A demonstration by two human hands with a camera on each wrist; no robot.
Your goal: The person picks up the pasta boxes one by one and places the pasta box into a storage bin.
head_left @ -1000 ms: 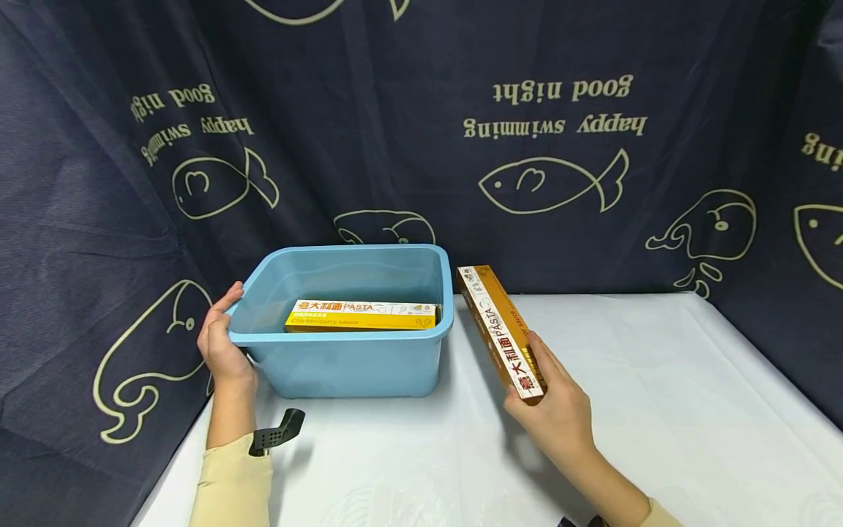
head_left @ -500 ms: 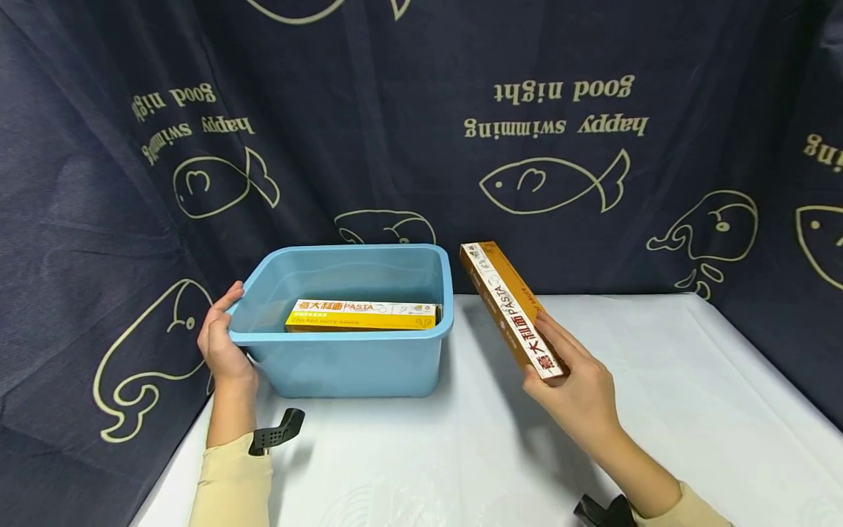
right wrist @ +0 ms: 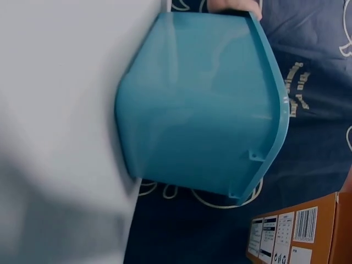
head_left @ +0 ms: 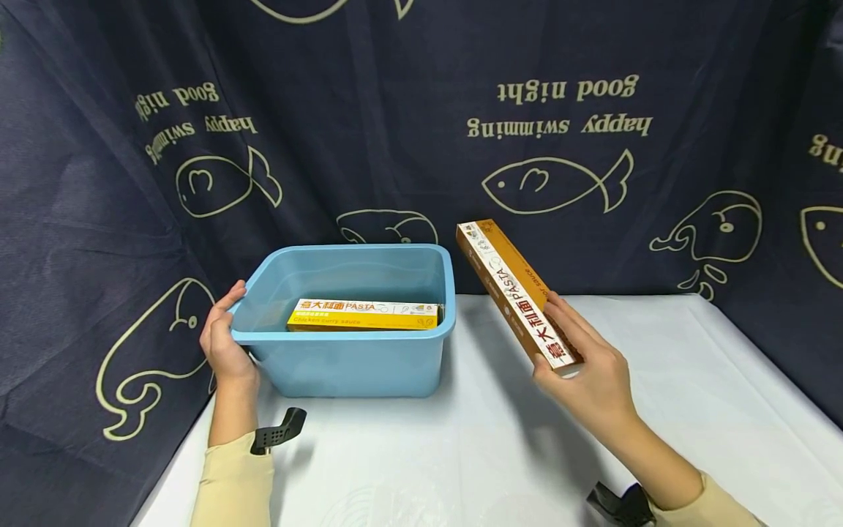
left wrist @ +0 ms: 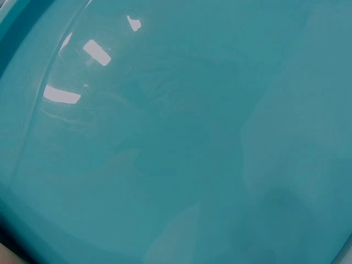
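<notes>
A blue plastic bin stands at the left of the table, its side filling the left wrist view. My left hand grips the bin's left rim. Inside lies a yellow-and-white pasta box labelled chicken curry sauce, its lower part hidden by the front wall. To the right of the bin, my right hand holds a brown-and-white pasta box by its near end, thumb on one side and fingers on the other. This box slants above the table, far end up and toward the bin. The right wrist view shows its barcode side.
A white cloth covers the table. Behind and at both sides hangs a dark blue curtain with fish and whale drawings. Black wrist camera mounts sit on both forearms.
My right hand has lifted the brown pasta box, drawing its near end up and to the right, and its far end has risen. The left hand and the bin keep their place.
</notes>
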